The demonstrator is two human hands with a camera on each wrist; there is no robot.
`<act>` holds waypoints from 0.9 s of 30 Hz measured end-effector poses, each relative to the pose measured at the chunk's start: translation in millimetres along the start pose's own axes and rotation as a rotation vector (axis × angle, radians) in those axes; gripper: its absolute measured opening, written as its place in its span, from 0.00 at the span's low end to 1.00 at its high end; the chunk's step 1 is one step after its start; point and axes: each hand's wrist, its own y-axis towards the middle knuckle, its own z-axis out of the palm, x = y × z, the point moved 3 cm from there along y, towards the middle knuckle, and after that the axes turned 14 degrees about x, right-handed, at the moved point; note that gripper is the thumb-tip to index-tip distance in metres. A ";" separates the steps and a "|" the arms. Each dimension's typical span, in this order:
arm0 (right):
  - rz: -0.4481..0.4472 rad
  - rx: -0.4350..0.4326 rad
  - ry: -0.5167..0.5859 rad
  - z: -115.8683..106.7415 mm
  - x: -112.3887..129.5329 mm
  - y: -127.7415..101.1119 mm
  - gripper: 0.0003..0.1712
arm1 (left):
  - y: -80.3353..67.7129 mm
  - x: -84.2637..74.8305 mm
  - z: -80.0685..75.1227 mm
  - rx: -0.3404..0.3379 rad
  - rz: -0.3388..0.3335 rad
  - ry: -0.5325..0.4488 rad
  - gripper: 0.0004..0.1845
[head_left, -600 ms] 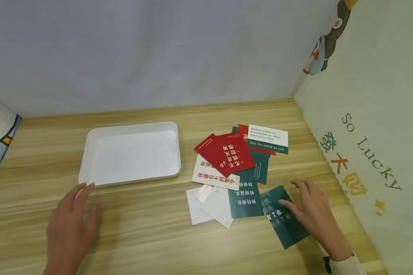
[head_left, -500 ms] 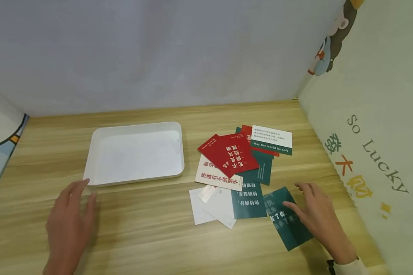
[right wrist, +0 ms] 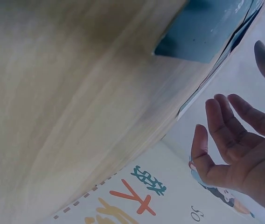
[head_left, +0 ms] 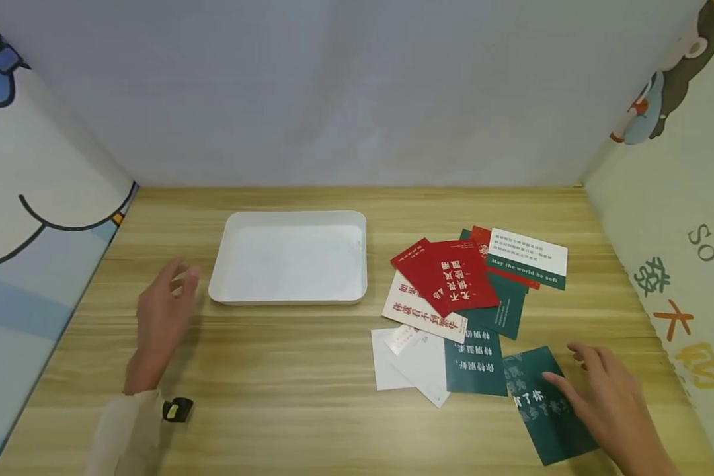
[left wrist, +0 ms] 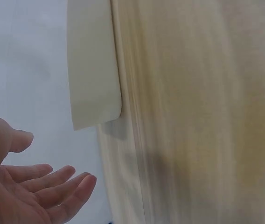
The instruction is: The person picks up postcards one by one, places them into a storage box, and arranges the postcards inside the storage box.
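Observation:
My left hand [head_left: 163, 314] hovers beside the left end of a shallow white tray [head_left: 229, 254], its fingers loosely bent around nothing. In the left wrist view the fingers [left wrist: 58, 186] stand apart from the tray's wall [left wrist: 95, 65]. My right hand [head_left: 607, 396] is over a dark green card [head_left: 541, 403] with white lettering, overlapping its right side in the head view. From the right wrist view, the fingers [right wrist: 230, 126] are relaxed with nothing between them, and a green card [right wrist: 202, 32] lies on the table beyond.
Left of the green card lies a spread of overlapping cards: red ones [head_left: 461, 277], a cream one [head_left: 395, 304], white ones [head_left: 422, 363] and a green one [head_left: 476, 373]. A white-and-green card [head_left: 529, 254] tops the far end. Printed walls enclose the wooden table [head_left: 285, 410].
The head view has swung left, shifting everything rightward in the picture. My left hand has moved forward along the tray's left end. The right hand stays over the green card.

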 end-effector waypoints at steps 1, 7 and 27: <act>0.002 0.000 -0.002 -0.2 -1.5 -0.9 0.38 | 4.8 0.6 0.4 0.020 -0.005 -0.021 0.32; 0.008 -0.007 -0.015 -0.2 -8.2 -5.1 0.39 | 27.4 1.0 4.6 0.109 -0.046 -0.112 0.34; 0.086 0.086 -0.024 7.6 -12.3 -2.1 0.36 | 60.1 10.4 7.4 0.262 -0.197 -0.304 0.32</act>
